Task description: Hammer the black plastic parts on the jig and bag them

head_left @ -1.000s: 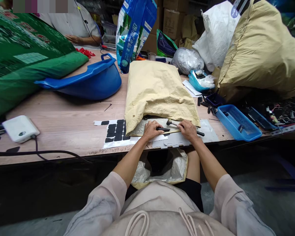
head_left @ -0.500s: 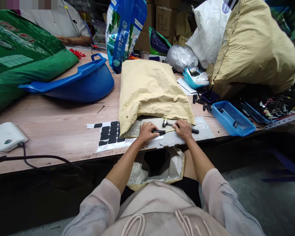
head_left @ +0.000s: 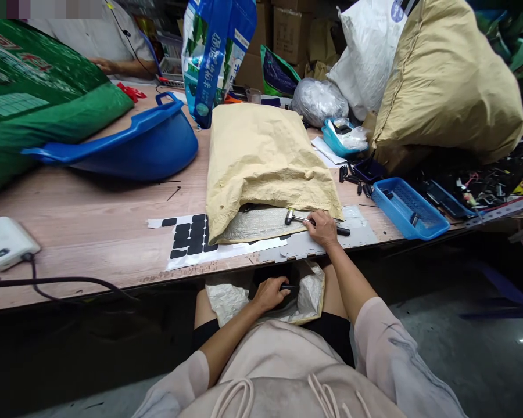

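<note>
My right hand (head_left: 323,228) is closed round a small hammer (head_left: 297,217) with a metal head and a black handle end, just above the table edge. Below the edge, my left hand (head_left: 272,292) pinches a small black piece (head_left: 289,287) of a kind I cannot make out. That hand is over the mouth of an open bag (head_left: 311,293) with a silvery lining, lying between my legs. In front of the right hand lies a large tan paper sack (head_left: 268,151), its lined mouth facing me. A sheet of black stickers (head_left: 190,235) sits partly under it.
A blue basin (head_left: 131,145) and a white device with a cable (head_left: 9,244) are at left. Blue baskets (head_left: 409,206) and small black parts (head_left: 352,179) lie at right. Large sacks (head_left: 448,87) stand behind. Another person's arm (head_left: 126,68) rests at the far left.
My left hand has moved from the tabletop down over the bag below the edge, carrying the black piece. My right hand stays by the sack with the hammer.
</note>
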The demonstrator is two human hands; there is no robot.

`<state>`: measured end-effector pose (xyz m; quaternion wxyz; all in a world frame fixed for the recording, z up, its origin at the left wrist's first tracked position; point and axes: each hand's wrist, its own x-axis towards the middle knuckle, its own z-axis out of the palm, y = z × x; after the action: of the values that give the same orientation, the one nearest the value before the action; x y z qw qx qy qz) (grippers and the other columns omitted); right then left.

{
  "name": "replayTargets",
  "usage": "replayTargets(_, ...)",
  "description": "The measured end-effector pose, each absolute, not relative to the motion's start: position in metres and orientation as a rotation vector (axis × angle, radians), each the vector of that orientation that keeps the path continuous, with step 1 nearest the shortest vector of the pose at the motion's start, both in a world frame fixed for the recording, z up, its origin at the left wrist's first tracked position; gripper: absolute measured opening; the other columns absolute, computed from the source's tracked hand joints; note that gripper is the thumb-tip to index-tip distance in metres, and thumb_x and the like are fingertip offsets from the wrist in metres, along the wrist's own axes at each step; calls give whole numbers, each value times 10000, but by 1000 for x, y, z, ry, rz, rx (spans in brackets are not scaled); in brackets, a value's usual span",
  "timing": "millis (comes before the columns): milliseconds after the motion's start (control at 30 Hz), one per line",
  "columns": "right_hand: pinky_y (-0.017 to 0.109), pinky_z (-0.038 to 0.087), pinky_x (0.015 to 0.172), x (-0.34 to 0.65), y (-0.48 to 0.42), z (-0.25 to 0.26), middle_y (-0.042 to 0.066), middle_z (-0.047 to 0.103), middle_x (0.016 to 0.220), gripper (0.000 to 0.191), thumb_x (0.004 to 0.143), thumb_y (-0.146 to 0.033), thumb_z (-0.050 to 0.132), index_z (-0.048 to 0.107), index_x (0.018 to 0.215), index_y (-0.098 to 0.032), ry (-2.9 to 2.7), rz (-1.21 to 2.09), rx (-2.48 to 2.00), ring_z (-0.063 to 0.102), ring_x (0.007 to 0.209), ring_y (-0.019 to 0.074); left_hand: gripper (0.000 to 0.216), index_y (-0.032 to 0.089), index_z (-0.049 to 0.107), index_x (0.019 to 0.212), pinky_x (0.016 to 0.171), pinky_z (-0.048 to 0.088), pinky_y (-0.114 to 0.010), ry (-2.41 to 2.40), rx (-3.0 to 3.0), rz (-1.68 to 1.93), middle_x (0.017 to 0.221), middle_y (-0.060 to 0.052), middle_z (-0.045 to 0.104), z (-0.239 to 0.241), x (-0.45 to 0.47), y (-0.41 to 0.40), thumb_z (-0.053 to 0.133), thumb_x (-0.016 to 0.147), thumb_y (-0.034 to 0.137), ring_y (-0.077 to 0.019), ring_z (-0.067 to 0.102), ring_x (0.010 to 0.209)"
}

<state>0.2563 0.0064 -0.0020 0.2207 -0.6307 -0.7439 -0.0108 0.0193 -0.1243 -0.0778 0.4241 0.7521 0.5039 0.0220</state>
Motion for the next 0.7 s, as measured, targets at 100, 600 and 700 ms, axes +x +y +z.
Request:
replayTargets(100,354,408,855,255,6,-1,70,672,969,147,964,-365,656,706,912,-236,-2048,-29,-1755,527,942,248,377,237,679,1306,1025,506,-356,1348,1800,-103,1323,-93,731,-96,19,-121,620,938,297,-276,664,1263)
replayTargets(600,350,411,859,252,4,2,76,678,977,136,961,-351,660,709,919,-232,-2048,-28,-1776,539,956,251,230,219,754,1053,877,527,-355,1444,2013,642,1052,-61,746,34,-18,-5,621,921,353,-234,672,925)
replayTargets(700,349,418,850,252,4,3,73,681,971,125,958,-340,663,704,905,-235,-2038,-22,-1757,547,948,249,250,207,720,1129,1031,488,-463,1860,2106,760,1199,-133,687,37,-23,34,597,923,279,-336,594,1175)
